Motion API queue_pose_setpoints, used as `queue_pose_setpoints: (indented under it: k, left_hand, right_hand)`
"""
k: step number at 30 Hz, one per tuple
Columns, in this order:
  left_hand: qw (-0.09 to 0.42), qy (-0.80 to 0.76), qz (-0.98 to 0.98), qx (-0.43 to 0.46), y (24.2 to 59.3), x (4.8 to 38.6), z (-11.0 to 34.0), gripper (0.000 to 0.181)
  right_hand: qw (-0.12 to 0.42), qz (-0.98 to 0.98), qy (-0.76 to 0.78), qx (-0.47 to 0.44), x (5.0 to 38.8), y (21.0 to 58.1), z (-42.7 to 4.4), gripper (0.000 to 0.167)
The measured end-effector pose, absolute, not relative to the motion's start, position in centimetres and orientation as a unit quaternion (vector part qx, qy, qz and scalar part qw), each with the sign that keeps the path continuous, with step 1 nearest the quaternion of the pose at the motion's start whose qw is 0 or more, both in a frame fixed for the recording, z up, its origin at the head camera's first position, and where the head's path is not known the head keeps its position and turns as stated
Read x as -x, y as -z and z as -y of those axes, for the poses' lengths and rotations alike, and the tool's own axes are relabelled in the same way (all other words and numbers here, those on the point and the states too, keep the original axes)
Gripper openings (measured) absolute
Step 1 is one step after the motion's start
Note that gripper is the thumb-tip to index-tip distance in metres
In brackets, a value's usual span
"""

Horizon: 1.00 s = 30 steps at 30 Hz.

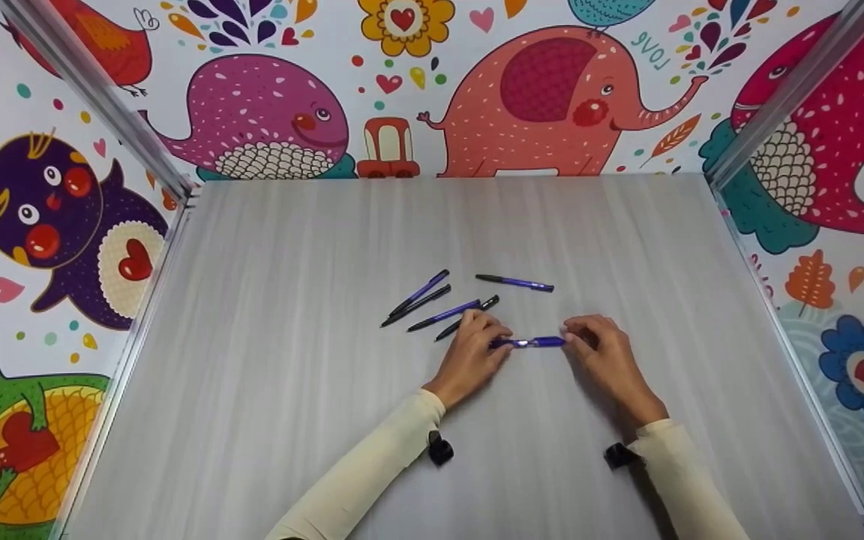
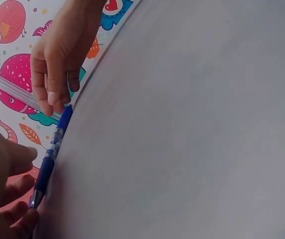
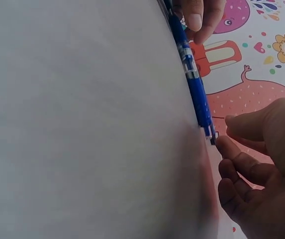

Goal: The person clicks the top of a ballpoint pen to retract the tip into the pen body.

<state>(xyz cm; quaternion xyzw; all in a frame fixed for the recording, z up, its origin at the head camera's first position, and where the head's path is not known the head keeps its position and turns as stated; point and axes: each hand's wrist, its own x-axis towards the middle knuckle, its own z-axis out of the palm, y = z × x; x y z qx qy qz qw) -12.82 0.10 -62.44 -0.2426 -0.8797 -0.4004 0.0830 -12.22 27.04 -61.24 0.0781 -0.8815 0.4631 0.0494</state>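
Note:
A blue pen (image 1: pixel 548 342) with a clear and silver middle lies crosswise on the table between the two hands. Beside its pointed end is my left hand (image 1: pixel 471 349); in the left wrist view the fingers (image 2: pixel 20 211) are by the tip and the thumb stands apart from the pen. At the push-button end is my right hand (image 1: pixel 612 356). The right wrist view has its fingertips (image 3: pixel 224 144) touching or very near that end, with the thumb held away from it. Just beyond the left hand lie a black pen (image 1: pixel 490 302), partly hidden, and a blue-and-black pen (image 1: pixel 443 316).
Farther left, another blue pen (image 1: pixel 423 291) and a black pen (image 1: pixel 421 304) lie slanted side by side. A separate blue pen (image 1: pixel 518 282) with a black end lies behind the hands. Metal rails and printed cartoon panels border the grey table (image 1: pixel 312 247).

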Motion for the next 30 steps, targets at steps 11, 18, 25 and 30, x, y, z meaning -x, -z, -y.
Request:
queue_pose_setpoints:
  k: [11, 18, 25, 30]
  left_hand:
    - [0.104, 0.421, 0.868, 0.242, 61.7, 12.3, 0.8, 0.014]
    - [0.11, 0.429, 0.865, 0.237, 61.5, 12.1, 1.7, 0.014]
    - [0.109, 0.434, 0.864, 0.229, 61.3, 12.0, 2.6, 0.015]
    - [0.115, 0.431, 0.866, 0.227, 61.3, 12.0, 3.2, 0.015]
  right_hand:
    - [0.072, 0.872, -0.474, -0.095, 12.9, 60.9, -25.6, 0.016]
    - [0.072, 0.866, -0.486, -0.098, 13.4, 60.8, -24.4, 0.016]
    - [0.083, 0.863, -0.487, -0.1, 13.8, 60.8, -23.2, 0.018]
    - [0.086, 0.866, -0.481, -0.108, 14.1, 60.7, -22.5, 0.019]
